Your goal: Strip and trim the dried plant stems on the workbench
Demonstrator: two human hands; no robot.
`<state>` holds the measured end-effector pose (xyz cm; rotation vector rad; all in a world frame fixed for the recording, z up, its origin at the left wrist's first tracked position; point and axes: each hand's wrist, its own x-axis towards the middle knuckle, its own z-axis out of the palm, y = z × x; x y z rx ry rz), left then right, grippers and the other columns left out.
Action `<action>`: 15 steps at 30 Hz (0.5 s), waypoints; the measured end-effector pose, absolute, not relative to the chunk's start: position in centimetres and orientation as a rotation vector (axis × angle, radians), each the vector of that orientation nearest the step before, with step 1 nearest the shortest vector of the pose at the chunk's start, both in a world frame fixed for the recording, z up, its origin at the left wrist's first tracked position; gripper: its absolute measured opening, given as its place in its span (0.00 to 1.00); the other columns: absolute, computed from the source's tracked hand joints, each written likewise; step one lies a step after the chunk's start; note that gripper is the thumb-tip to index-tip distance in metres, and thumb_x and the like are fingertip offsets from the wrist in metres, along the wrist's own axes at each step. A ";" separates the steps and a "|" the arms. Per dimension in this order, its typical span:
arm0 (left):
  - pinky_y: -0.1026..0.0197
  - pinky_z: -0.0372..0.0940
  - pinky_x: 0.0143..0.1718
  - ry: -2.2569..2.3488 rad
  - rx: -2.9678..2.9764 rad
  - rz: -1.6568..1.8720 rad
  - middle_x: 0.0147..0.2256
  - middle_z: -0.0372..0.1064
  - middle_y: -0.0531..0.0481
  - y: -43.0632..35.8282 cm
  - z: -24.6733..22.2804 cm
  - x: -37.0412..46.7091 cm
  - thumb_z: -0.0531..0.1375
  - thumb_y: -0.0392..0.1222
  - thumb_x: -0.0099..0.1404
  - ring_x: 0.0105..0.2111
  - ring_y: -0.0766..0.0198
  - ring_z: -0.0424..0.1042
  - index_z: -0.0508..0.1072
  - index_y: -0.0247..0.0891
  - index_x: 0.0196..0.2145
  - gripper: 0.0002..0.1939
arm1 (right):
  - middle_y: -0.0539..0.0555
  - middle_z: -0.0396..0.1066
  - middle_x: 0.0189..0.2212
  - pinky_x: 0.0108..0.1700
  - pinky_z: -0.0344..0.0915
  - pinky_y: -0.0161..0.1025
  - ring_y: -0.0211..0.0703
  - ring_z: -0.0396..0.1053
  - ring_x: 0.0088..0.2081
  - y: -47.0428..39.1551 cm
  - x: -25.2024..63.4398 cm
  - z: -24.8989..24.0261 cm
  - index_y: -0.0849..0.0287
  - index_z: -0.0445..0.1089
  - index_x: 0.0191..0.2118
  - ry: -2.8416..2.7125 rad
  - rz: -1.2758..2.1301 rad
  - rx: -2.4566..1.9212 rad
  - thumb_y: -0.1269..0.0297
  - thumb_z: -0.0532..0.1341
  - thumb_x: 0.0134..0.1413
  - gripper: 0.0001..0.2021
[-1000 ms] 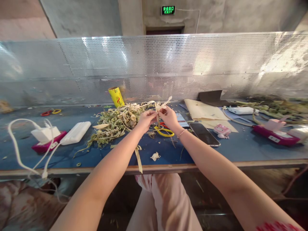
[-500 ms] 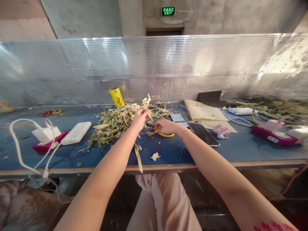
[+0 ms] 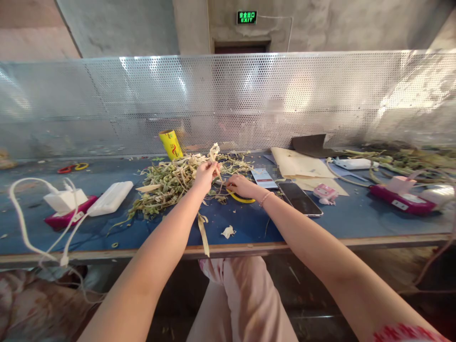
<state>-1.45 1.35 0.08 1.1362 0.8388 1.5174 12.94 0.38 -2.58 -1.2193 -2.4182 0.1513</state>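
My left hand (image 3: 207, 174) is closed on a pale dried strip (image 3: 214, 152), whose curled end rises above the fingers. Just right of it, my right hand (image 3: 240, 184) has its fingers pressed together near the strip's lower end; what they hold is too small to make out. Under and beside the right hand lies a yellow curved handle (image 3: 244, 198). A heap of dried green plants (image 3: 167, 183) spreads behind and left of my left hand. One long pale strip (image 3: 204, 235) hangs over the table's front edge, and a whitish scrap (image 3: 228, 232) lies to its right.
On the blue table (image 3: 142, 235) are a yellow tube (image 3: 171, 145), white power bank (image 3: 111, 198), magenta power strips (image 3: 402, 199), a black phone (image 3: 300, 198), pink case (image 3: 325, 193), card (image 3: 264, 177), brown paper (image 3: 302, 164) and red-yellow scissors (image 3: 73, 167). A perforated metal screen (image 3: 142, 104) stands behind.
The view has shifted slightly, moving the scene a little left. My right hand's fingers are lower and more closed beside the strip; my left hand keeps its hold.
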 end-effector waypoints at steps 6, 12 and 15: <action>0.69 0.58 0.24 0.921 1.133 1.542 0.17 0.58 0.57 2.0 -0.1 -1.4 0.56 0.38 0.58 0.17 0.75 0.60 0.67 0.34 0.25 0.06 | 0.56 0.71 0.30 0.41 0.59 0.35 0.40 0.65 0.35 0.4 12.9 -2.1 0.62 0.72 0.28 -2.240 0.146 -1.224 0.71 0.52 0.52 0.11; 0.67 0.56 0.22 1.036 1.106 1.729 0.18 0.56 0.57 2.5 0.0 -1.7 0.52 0.40 0.61 0.16 0.74 0.57 0.64 0.35 0.24 0.09 | 0.58 0.69 0.32 0.46 0.58 0.42 0.45 0.63 0.43 1.6 15.7 -1.9 0.61 0.71 0.26 -1.745 -0.010 -1.438 0.69 0.51 0.52 0.12; 0.68 0.55 0.20 1.062 1.120 1.747 0.18 0.55 0.57 2.4 0.0 -1.9 0.52 0.39 0.61 0.16 0.74 0.56 0.64 0.36 0.24 0.09 | 0.58 0.68 0.34 0.44 0.60 0.43 0.45 0.64 0.39 2.7 18.1 -2.6 0.59 0.71 0.30 -1.509 -0.013 -1.530 0.67 0.51 0.52 0.11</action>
